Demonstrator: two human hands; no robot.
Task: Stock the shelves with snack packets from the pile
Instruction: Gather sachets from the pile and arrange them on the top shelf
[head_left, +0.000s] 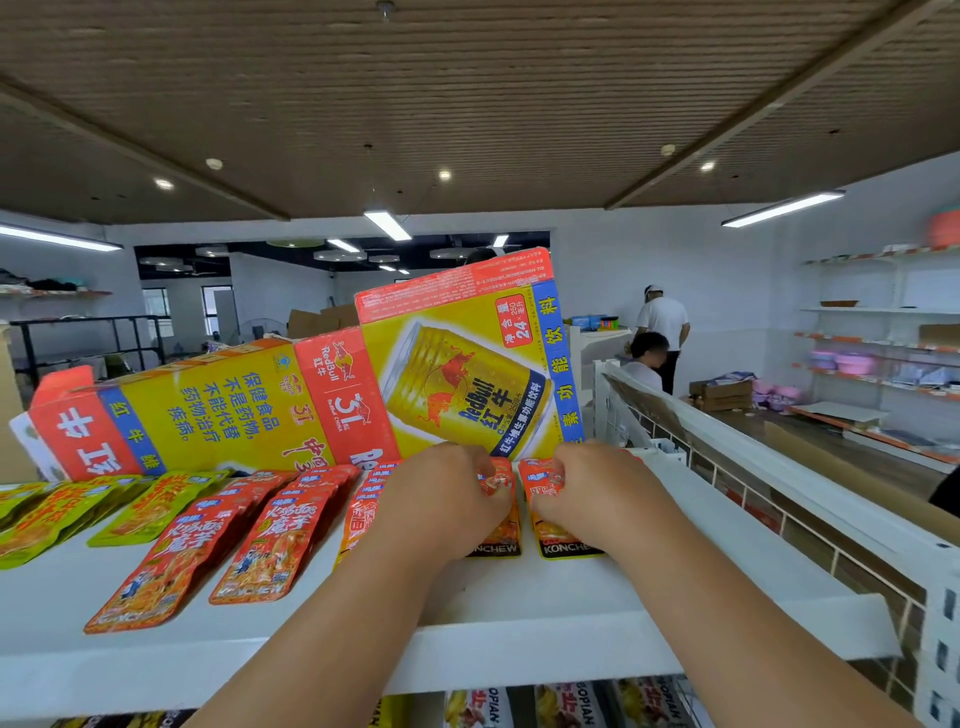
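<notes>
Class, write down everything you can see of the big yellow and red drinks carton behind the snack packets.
Printed cardboard by its look, seemingly flattened, the drinks carton has yellow panels, red and blue bands, Chinese text, a RedBull logo and a gold can picture. It stands tilted at the back of the white shelf, right panel highest. Its lower edge is hidden by snack packets, the left hand and the right hand; contact there is unclear.

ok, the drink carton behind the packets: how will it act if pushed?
Probably light: the carton looks folded flat, so likely empty. Apt to tip or slide: it stands on edge, tilted, at the back of the shelf. May bend at its creases if pushed.
</notes>
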